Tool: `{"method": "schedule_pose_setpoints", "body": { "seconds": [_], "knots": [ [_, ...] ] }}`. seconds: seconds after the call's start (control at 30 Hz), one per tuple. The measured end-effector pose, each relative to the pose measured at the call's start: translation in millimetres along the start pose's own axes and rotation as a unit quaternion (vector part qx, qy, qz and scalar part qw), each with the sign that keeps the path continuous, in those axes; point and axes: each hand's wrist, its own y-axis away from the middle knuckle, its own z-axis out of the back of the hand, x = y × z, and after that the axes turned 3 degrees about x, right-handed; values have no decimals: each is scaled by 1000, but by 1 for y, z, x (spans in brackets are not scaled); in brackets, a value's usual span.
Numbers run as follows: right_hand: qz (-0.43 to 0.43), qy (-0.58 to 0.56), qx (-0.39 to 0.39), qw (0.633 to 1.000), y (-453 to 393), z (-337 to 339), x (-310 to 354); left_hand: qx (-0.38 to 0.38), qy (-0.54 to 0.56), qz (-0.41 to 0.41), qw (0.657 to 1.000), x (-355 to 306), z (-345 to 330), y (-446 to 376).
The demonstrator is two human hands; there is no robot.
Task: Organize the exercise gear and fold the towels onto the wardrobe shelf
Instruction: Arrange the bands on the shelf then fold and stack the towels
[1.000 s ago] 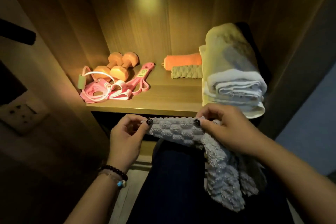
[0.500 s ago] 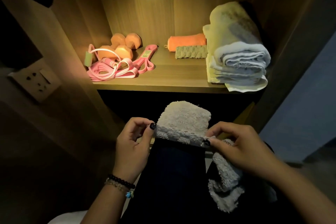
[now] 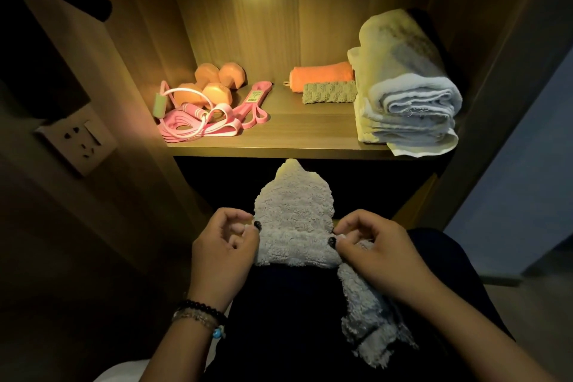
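Head view | our left hand pinched the left edge of the grey towel | our right hand pinched its right edge | towel stood up between both grips, its tail hanging below the right one | beyond the grips, the wardrobe shelf carried dumbbells, pink bands and folded towels.

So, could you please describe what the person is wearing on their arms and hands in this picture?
Both forearms are bare, with no sleeves showing. The left hand has dark-painted nails, and its wrist carries a black beaded bracelet, a paler beaded strand beside it, and a small blue bead charm. The right hand also has dark nail polish; no jewellery shows on that wrist.
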Motion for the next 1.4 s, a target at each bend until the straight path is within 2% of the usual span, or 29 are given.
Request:
{"method": "schedule_pose_setpoints", "body": {
  "seconds": [0.13, 0.3, 0.37, 0.47, 0.57, 0.7, 0.77, 0.83, 1.0, 1.2, 1.4],
  "knots": [
    [19, 19, -19, 999, -1, -9, 1, -12, -43, 31, 999, 5, 0, 1],
    [40, 56, -51, 996, -1, -14, -4, -25, -28, 33, 999, 11, -4, 3],
    [102, 88, -49, 990, -1, -13, -6, -34, -50, -17, 998, 14, -6, 3],
    [188, 144, 4, 972, 3, -12, -9, -1, -115, -171, 979, 10, -9, 2],
    [189, 164, 42, 967, 6, -6, -10, 56, -131, -261, 955, 12, -9, 1],
    [161, 159, 84, 971, 8, 1, -11, 136, -36, -224, 964, 19, -1, 3],
    [144, 144, 103, 974, 9, 3, -12, 180, -37, -212, 960, 21, 3, 5],
    [131, 148, 115, 974, 9, 4, -13, 194, -55, -204, 958, 21, 2, 5],
    [113, 159, 104, 975, 2, -1, -12, 157, -83, -186, 966, 21, 0, 0],
    [83, 84, 83, 990, -4, 1, -9, 105, -22, -135, 985, 16, -5, -3],
    [23, 10, 45, 999, -8, 2, -9, 65, 4, -121, 990, 11, -12, -5]
  ]
}}
